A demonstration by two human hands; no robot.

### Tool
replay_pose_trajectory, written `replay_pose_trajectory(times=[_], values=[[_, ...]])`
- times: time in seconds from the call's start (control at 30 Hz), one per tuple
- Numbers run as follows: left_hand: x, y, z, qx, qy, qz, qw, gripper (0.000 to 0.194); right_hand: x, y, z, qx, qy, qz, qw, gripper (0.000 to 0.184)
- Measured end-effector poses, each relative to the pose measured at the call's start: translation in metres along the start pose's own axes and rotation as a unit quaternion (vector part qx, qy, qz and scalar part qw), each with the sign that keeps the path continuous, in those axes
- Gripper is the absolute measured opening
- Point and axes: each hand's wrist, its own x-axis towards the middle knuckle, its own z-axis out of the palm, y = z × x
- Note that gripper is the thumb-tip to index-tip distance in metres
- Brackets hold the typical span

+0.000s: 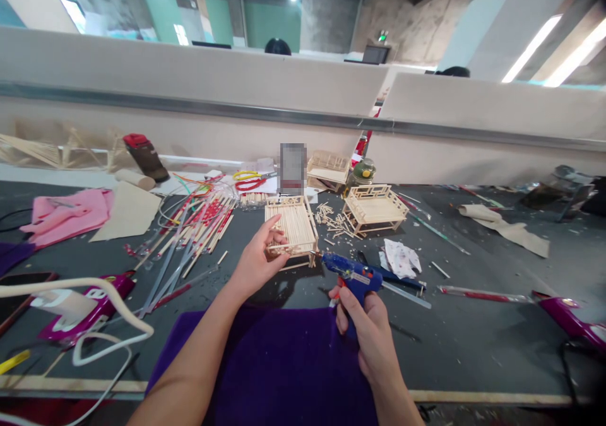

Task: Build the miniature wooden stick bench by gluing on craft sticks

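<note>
My left hand (258,255) grips the near left part of a miniature bench (296,221) made of thin wooden sticks, its thumb by the front rail and the other fingers over the slatted top. My right hand (362,315) is wrapped around the handle of a blue hot glue gun (353,273), with a finger at the orange trigger. The gun's nozzle points left, right at the bench's near right corner; I cannot tell whether it touches. A clear glue stick (409,295) sticks out of the gun's back. A purple cloth (274,363) lies below both hands.
Two more stick benches (376,208) (329,167) stand behind. Short stick pieces (334,221) lie between. To the left are bundled sticks (208,221), scissors (250,183), a dark bottle (146,158) and a power strip with a white cable (89,312). Crumpled paper (400,259) lies right.
</note>
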Motion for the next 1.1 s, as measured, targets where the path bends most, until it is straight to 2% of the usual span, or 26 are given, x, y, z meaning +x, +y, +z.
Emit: replay_pose_trajectory(times=[0.87, 1.1], values=[[-0.0008, 0.0006, -0.0001, -0.003, -0.005, 0.009, 1.000, 0.076, -0.0004, -0.0017, 0.0012, -0.004, 0.008, 0.010, 1.000, 0.038], [-0.0009, -0.0011, 0.0005, 0.006, -0.001, 0.019, 1.000, 0.074, 0.0008, 0.0031, 0.0029, -0.046, 0.009, 0.005, 0.999, 0.041]])
